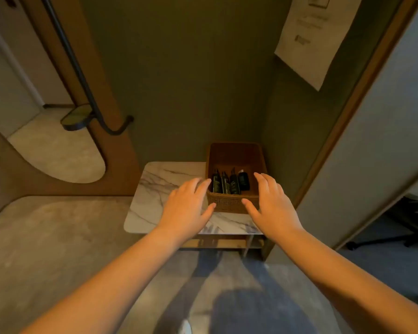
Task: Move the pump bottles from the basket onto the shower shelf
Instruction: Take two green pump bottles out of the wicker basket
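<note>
Far left, beyond the surface, a small dark-rimmed shelf (76, 116) hangs on a rail. It may be the shower shelf, though I cannot tell for sure. If it is, it looks narrow, and a bottle set near its rim could tip off.

The marble surface (159, 189) looks smooth, so a light basket could slide on it under a sideways push. The left grip (188, 203) is spread, fingers straight, and holds nothing. Its fingertips are at the basket's left wall and its thumb is by the front left corner; whether they touch I cannot tell.

The woven basket (227, 205) stands at the far right corner of the surface, close to the wall. The four dark pump bottles (229, 183) are all inside it, packed side by side toward its front wall and leaning back. Pulling one out of so tight a row could drag or topple its neighbours, and a pump head might catch on the next bottle. The bottles look slick, and a loose hold could drop one.

The right grip (268, 201) is also spread and empty, fingers over the basket's right side, thumb at its front wall. Both hands crowding one small basket could bump each other, or shove it against the wall
</note>
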Tool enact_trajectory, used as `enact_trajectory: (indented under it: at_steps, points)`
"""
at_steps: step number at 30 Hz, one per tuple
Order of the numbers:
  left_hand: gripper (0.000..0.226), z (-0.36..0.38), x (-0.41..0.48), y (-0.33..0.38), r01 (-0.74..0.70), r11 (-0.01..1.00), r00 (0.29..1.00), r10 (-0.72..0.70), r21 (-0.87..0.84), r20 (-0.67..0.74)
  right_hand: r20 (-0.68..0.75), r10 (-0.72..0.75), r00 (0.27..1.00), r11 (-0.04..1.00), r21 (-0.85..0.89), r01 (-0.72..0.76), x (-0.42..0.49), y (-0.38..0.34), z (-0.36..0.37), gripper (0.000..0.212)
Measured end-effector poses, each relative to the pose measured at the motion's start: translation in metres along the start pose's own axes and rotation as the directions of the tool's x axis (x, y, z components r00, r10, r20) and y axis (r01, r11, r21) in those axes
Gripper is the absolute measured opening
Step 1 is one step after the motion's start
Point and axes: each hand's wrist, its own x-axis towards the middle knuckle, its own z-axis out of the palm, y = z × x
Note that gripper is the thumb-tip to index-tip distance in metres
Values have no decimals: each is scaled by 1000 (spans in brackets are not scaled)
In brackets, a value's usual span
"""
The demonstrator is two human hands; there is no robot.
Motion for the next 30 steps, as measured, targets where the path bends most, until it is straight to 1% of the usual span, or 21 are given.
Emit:
enact_trajectory:
  at_steps: [2, 6, 9, 12, 15, 20, 25, 30]
  points:
    - [61, 10, 15, -6, 17, 1000, 1000, -17, -22, 8, -8, 13, 1000, 1000, 17, -13, 15, 3, 10, 73]
    - [60, 32, 49, -25, 7, 999, 999, -6, -34, 38, 29, 35, 999, 999, 12, -35, 48, 10, 33, 72]
    - [59, 46, 82, -48, 0, 999, 999, 2, -47, 40, 43, 84, 996, 996, 27, -85, 85, 14, 49, 72]
    - [59, 61, 116, -73, 21, 995, 999, -17, -102, 44, 69, 141, 988, 988, 53, -144, 128, 13, 67, 71]
    - [56, 75, 145, -100, 7, 994, 1000, -5, -106, 19, 74, 146, 986, 989, 23, -148, 164, 12, 91, 68]
    - [54, 107, 189, -128, -15, 988, 994, 31, -154, 102, 161, 227, 960, 972, 21, -234, 199, 18, 129, 69]
    - [56, 137, 219, -135, -11, 979, 985, 46, -204, 167, 212, 286, 934, 953, 34, -300, 220, 39, 147, 68]
    - [55, 167, 244, -143, 42, 970, 982, 5, -238, 191, 254, 299, 920, 945, 52, -322, 249, 62, 169, 68]
